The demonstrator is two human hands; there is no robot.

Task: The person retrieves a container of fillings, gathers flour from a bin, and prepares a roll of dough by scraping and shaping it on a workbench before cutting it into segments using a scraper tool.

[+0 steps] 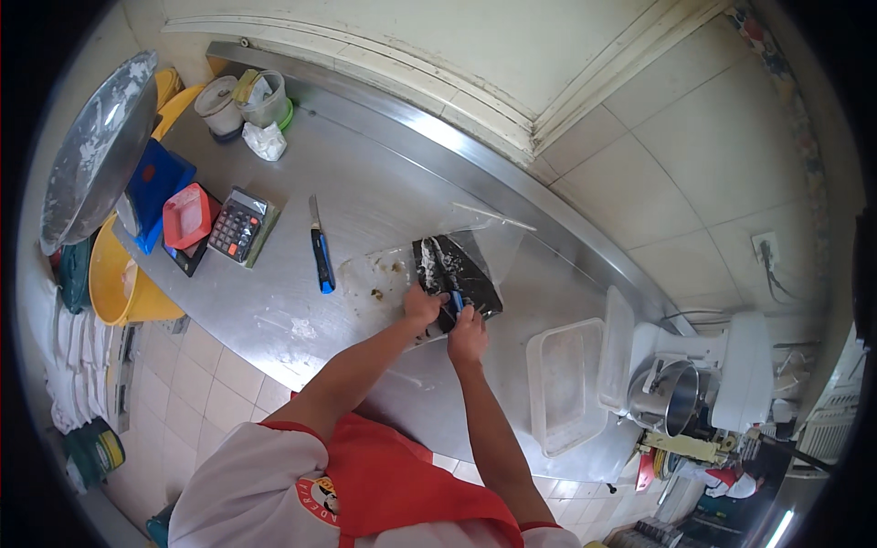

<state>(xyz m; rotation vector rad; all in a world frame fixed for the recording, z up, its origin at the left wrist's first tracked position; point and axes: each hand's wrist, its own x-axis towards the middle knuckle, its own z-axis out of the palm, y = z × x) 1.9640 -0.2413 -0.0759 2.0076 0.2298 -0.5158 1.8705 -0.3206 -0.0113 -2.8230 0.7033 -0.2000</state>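
Note:
A dark, nearly black slab [477,268], with whitish smears on its left part, lies on clear plastic wrap on the steel table. Over its near edge my right hand [467,338] is closed around a small blue-handled tool [459,300]; the tool's working end is hard to make out against the slab. My left hand [422,305] is closed at the slab's near left corner, its thumb reaching toward the blue handle. Whatever its fingers grip is hidden. Left of the slab, dark crumbs lie on the clear plastic [376,279]. A knife with a blue and black handle [322,256] lies farther left.
The steel table [365,169] backs onto a raised edge. A calculator [239,225], red tub [187,216] and large metal bowl [99,151] stand left; plastic containers [265,99] stand far left. Right are a translucent bin [539,397] and a mixer with a steel bowl [665,397].

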